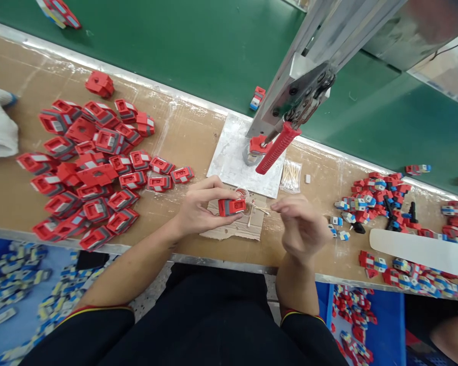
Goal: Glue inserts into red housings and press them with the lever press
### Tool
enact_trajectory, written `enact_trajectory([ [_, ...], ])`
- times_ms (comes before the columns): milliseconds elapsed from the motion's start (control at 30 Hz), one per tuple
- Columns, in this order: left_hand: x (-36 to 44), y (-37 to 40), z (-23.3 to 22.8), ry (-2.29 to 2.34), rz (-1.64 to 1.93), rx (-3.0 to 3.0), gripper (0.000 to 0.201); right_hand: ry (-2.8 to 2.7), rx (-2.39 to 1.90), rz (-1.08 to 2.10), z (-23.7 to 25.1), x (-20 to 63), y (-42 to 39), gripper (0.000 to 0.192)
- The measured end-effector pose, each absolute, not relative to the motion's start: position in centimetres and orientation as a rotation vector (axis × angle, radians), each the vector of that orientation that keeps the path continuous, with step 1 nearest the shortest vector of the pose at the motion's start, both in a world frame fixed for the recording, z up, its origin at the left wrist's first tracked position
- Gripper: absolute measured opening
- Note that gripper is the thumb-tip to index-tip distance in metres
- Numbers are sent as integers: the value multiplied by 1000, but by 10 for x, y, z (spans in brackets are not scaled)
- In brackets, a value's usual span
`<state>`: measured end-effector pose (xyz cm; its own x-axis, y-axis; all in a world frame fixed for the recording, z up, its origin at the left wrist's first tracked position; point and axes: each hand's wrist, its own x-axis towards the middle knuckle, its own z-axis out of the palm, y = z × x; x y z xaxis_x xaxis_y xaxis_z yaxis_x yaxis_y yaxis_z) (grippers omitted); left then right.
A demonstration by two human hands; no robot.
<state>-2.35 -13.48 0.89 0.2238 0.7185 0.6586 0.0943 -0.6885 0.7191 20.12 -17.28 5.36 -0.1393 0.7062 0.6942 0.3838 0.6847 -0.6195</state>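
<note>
My left hand pinches a red and grey plastic toy part between thumb and fingers, over a torn cardboard piece. In my right hand, a thin cotton swab is held between thumb and fingertips, pointing left at the toy part. A small clear round dish sits just behind the part, partly hidden by it. Several loose cotton swabs lie on the cardboard beside the dish. A bag of cotton swabs rests behind my right hand.
A hand press with a red lever stands on a metal plate. Several red parts are heaped left, assembled toys right, near a white bottle. Behind runs a green belt. Blue bins stand below the table.
</note>
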Motion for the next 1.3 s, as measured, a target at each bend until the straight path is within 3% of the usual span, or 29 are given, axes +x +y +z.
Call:
enact_trajectory([
  [300,-22,-131,2,745,1530,1867,30,-2328,-971,500,34,219,-162,18],
  [567,-20,-133,0,751,1502,1904,27,-1621,-895,483,50,198,-170,18],
  [933,-18,-134,3,696,1527,1872,27,-1698,-892,527,46,181,-170,15],
  [1300,-20,-135,7,732,1474,1922,33,-1767,-903,459,54,186,-170,27],
])
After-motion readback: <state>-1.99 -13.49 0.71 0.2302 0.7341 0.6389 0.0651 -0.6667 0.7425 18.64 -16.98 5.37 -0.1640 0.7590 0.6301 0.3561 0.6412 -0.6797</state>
